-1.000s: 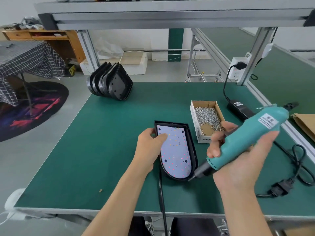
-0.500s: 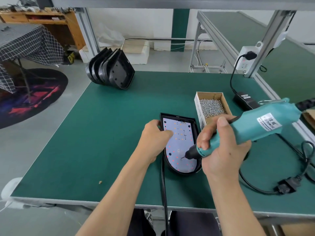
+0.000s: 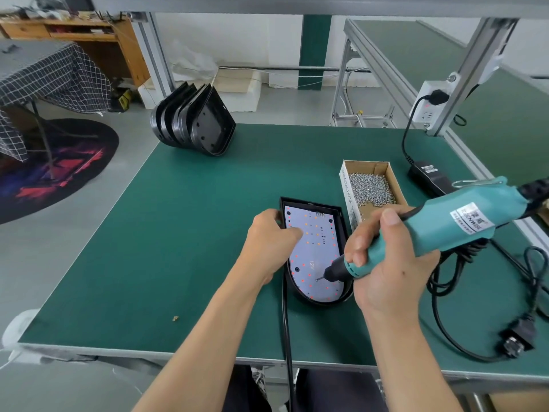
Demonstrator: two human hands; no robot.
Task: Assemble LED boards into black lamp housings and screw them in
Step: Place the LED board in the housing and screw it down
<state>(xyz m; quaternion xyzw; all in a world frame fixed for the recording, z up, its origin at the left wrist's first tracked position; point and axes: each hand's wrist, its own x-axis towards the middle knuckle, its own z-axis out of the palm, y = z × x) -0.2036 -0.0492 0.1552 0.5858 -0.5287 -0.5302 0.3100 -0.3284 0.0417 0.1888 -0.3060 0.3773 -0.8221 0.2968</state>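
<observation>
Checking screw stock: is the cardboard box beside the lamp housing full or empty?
Partly full. The open cardboard box holds a heap of silver screws at its far end; bare cardboard shows at the near end.

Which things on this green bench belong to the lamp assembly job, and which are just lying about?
In the job:
black plastic lamp housing
white LED board
teal electric screwdriver
cardboard box of silver screws
stack of empty black housings

Lying about:
small brown crumb
checked tablecloth
round dark rug
</observation>
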